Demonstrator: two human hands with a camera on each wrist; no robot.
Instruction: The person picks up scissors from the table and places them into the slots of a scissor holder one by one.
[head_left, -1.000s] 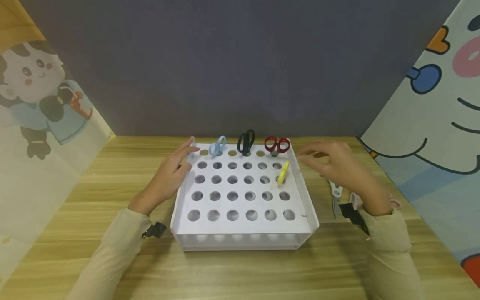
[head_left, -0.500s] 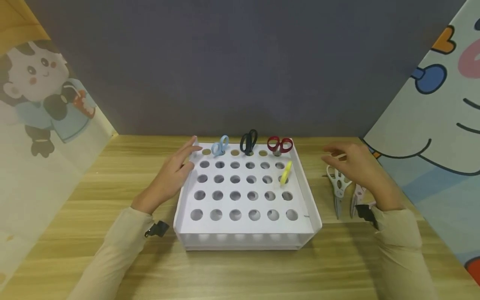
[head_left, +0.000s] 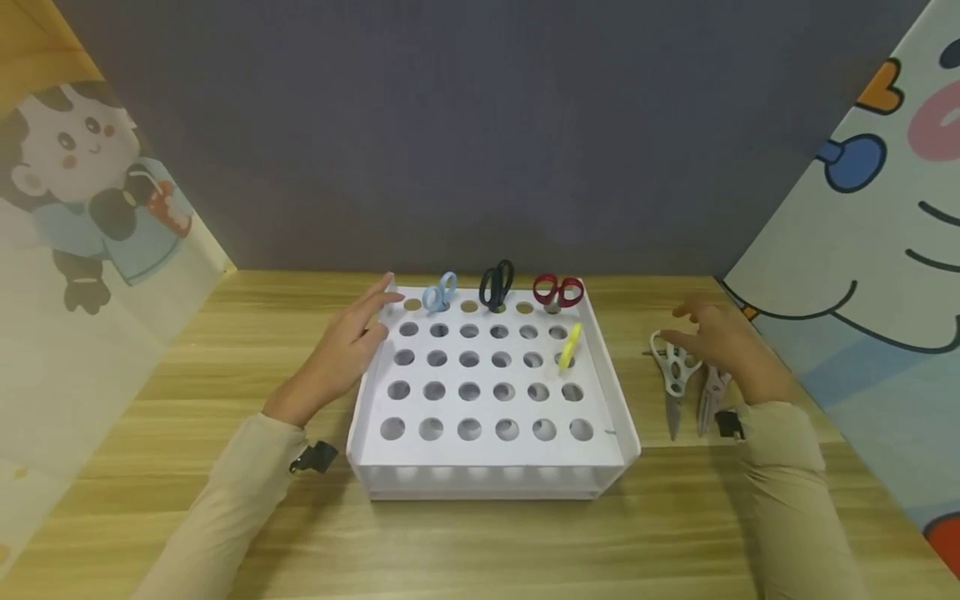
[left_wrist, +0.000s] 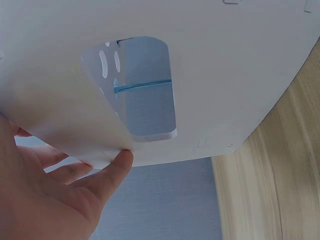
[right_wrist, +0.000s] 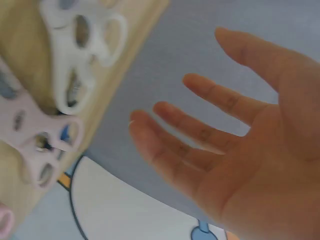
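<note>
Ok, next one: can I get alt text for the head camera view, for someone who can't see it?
A person's right hand hovers open over white scissors lying beside pink scissors on a wooden table. The left hand rests open against the left wall of a white perforated rack, which holds blue, black, red and yellow scissors.

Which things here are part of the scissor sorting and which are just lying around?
In the job:
white rack with round holes
white-handled scissors
pink-handled scissors
right hand above them
left hand on the rack

Just there:
wooden table
cartoon side panels
</note>
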